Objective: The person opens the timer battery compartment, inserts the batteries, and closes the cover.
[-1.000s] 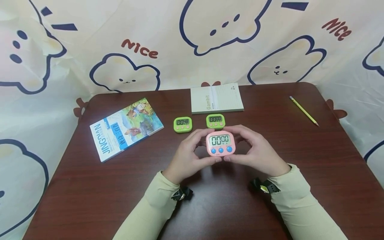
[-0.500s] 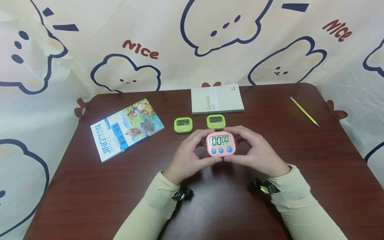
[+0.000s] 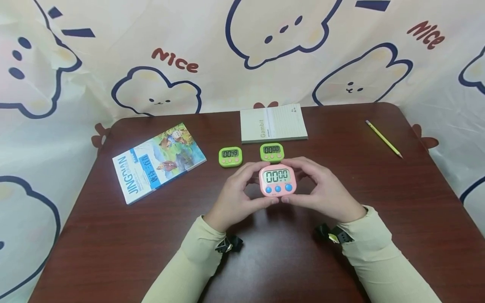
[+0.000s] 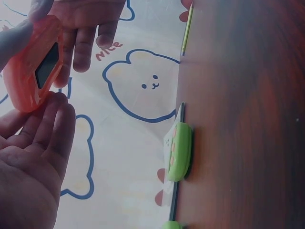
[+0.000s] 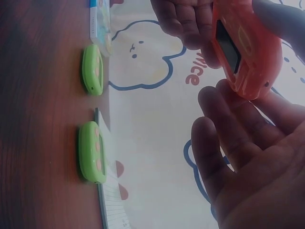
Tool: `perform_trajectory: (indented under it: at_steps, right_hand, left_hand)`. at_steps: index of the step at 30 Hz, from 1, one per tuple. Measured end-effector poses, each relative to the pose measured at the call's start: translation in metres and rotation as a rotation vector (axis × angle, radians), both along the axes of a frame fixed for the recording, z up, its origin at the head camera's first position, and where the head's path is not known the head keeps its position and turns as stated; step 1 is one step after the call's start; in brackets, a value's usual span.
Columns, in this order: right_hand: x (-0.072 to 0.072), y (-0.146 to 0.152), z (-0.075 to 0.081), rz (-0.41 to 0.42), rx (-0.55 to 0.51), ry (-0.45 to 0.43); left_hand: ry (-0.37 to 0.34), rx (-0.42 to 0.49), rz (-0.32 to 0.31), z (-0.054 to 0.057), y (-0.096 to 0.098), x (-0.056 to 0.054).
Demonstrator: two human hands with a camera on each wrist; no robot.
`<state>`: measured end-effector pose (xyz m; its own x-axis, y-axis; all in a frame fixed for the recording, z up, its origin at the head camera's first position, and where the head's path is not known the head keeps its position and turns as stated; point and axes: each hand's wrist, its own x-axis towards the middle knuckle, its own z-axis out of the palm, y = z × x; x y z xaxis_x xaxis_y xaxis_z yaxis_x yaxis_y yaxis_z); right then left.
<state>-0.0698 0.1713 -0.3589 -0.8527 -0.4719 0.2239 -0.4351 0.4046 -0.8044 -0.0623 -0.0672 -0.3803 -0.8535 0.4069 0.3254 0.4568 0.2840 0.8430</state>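
Note:
A pink digital timer with three blue buttons is held up between both hands, its display reading 00 00. The left hand pinches its left side, thumb at the bottom edge and fingers at the top. On the opposite side the right hand grips it the same way. Both wrist views show the pink timer from behind, raised off the table. Just beyond it sit two green timers: the left green timer reads 00 49, the right green timer reads 00 00.
A blue illustrated book lies at the left of the brown table. Behind the green timers is a pale notebook marked Gambit. A yellow pencil lies at the far right. A printed cloth hangs behind the table.
The left green timer's display has gone from 00 48 to 00 49. Both hands keep the pink timer in nearly the same place; the whole head view shifts slightly.

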Motion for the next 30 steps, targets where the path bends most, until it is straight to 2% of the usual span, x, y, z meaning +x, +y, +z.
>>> perform_trajectory:
  at_steps: [18,30]
  right_hand:
    - [0.0004,0.0001,0.0021,0.006,-0.008,0.026]
    - [0.0025,0.0009,0.0026,-0.009,0.009,-0.002]
  left_hand:
    - [0.004,-0.002,0.000,0.0041,0.0002,0.0013]
    - [0.004,0.025,-0.004,0.0002,0.0018,0.0024]
